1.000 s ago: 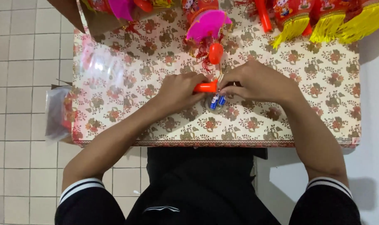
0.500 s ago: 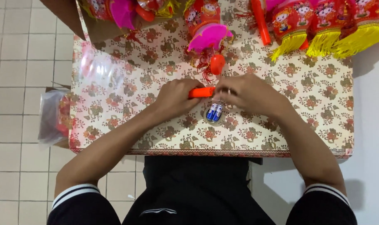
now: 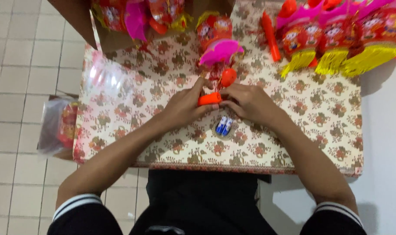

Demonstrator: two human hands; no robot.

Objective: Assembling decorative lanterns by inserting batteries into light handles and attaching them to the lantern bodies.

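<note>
Both hands meet over the middle of a table covered in a cream floral-patterned cloth [image 3: 320,117]. The left hand [image 3: 185,106] and right hand [image 3: 248,102] are each closed on a short orange plastic cylinder [image 3: 209,99], the left pinching its left end and the right its right end, so the piece lies level between the fingertips just above the cloth. Touching or just above the right hand's fingertips sits a small round orange plastic piece [image 3: 228,77]; whether it joins the cylinder cannot be told. Just toward the near edge from the hands, 2 small blue-and-white batteries [image 3: 224,126] lie side by side on the cloth. Past the orange pieces, toward the far edge, rests a red paper lantern with a pink fan-shaped top [image 3: 217,43]. An orange plastic stick [image 3: 270,30] lies near the far edge, and a row of red-and-pink lanterns with yellow tassels [image 3: 333,43] fills the far right corner. A clear plastic sheet [image 3: 104,78] covers the far left corner, and a clear plastic bag with red contents [image 3: 58,126] hangs beside the left edge.
</note>
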